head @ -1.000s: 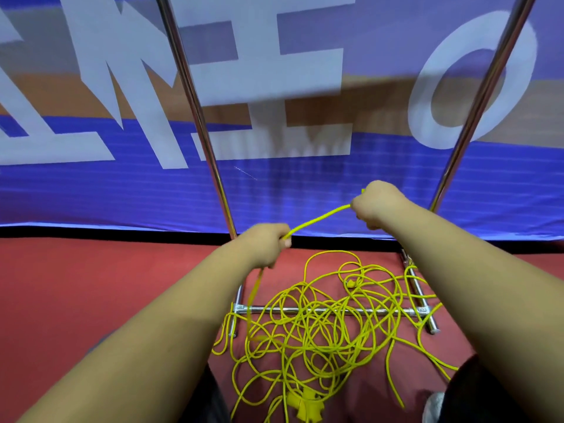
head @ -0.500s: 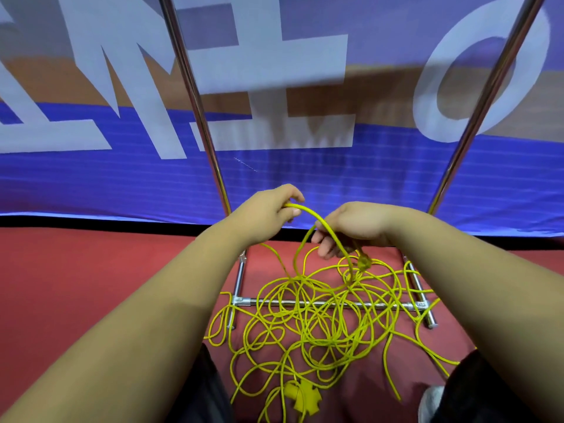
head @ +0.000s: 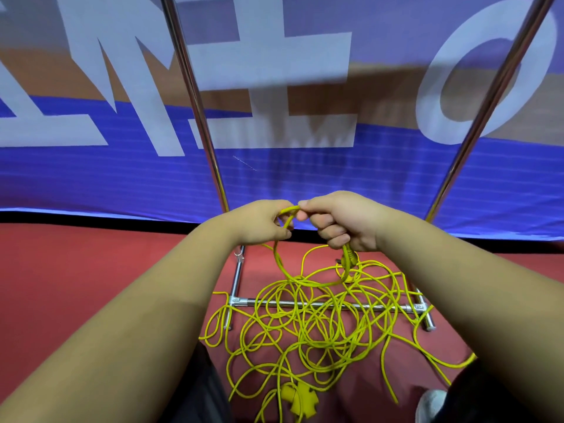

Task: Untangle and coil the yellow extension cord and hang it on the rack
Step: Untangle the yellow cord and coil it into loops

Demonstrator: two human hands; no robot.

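The yellow extension cord (head: 308, 328) lies in a tangled heap on the red floor, draped over the base of the metal rack (head: 320, 306). Its yellow socket end (head: 297, 399) rests near the bottom of the view. My left hand (head: 259, 224) and my right hand (head: 341, 219) are held close together above the heap, both pinching the cord at the top of a small loop that hangs between them. The plug end (head: 348, 261) dangles just under my right hand.
The rack's two chrome uprights (head: 195, 105) rise left and right in front of a blue banner with large white letters (head: 274, 87). Red floor spreads to the left. My dark trouser legs and a white shoe (head: 433, 406) sit at the bottom edge.
My hands were apart with a taut stretch of cord between them; they have come together, and one loop now hangs from them. My right hand rose from low to meet the left.
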